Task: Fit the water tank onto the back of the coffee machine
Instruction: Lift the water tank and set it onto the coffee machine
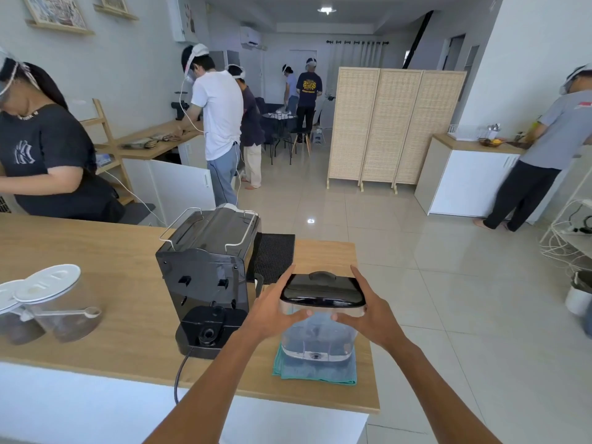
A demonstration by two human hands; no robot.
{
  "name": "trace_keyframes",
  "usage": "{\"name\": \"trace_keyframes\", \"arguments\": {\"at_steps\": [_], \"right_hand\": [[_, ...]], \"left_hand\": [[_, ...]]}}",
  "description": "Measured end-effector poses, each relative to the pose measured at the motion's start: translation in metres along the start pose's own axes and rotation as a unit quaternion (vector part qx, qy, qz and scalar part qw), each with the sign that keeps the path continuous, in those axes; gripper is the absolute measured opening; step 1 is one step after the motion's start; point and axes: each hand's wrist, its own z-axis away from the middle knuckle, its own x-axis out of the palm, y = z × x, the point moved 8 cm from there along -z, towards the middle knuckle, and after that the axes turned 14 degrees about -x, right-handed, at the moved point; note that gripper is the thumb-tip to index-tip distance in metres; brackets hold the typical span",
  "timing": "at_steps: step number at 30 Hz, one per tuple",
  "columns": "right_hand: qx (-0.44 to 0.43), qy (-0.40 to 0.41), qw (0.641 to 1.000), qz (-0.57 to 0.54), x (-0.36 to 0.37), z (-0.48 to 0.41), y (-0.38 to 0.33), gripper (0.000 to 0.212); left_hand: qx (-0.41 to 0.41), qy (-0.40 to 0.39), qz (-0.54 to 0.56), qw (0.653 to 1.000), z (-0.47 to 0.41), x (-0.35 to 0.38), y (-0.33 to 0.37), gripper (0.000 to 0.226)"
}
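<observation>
Both hands grip water tank (pixel 318 328) | on cloth (pixel 315 373) | beside coffee machine (pixel 205 283)

The only mark that reads clearly is an interlocked white "NY" emblem on the chest of the black T-shirt (pixel 41 149) worn by the person at far left. The small lettering at that shirt's collar and the yellow print on the dark shirt (pixel 309 86) far back are too blurred to read.
</observation>
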Motion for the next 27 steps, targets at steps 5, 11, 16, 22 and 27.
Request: {"name": "trace_keyframes", "arguments": {"at_steps": [5,11,16,22,27], "right_hand": [[-0.005,-0.003,1.0,0.004,-0.001,-0.002,0.0,0.118],[-0.012,0.015,1.0,-0.011,-0.003,0.001,-0.008,0.119],[-0.025,0.033,0.999,-0.024,-0.01,0.002,-0.028,0.119],[-0.057,0.029,0.998,0.009,-0.01,-0.004,-0.065,0.121],[-0.054,0.036,0.998,0.015,0.003,-0.011,-0.086,0.123]], "left_hand": [[-0.011,0.01,0.005,1.0,-0.001,0.0,0.001,0.115],[-0.019,0.035,0.059,0.997,0.001,-0.005,-0.004,0.114],[0.012,0.073,0.109,0.991,0.016,-0.022,-0.004,0.113],[0.027,0.083,0.139,0.986,0.034,-0.051,-0.006,0.112],[0.048,0.096,0.143,0.984,0.049,-0.082,-0.013,0.113]]}}
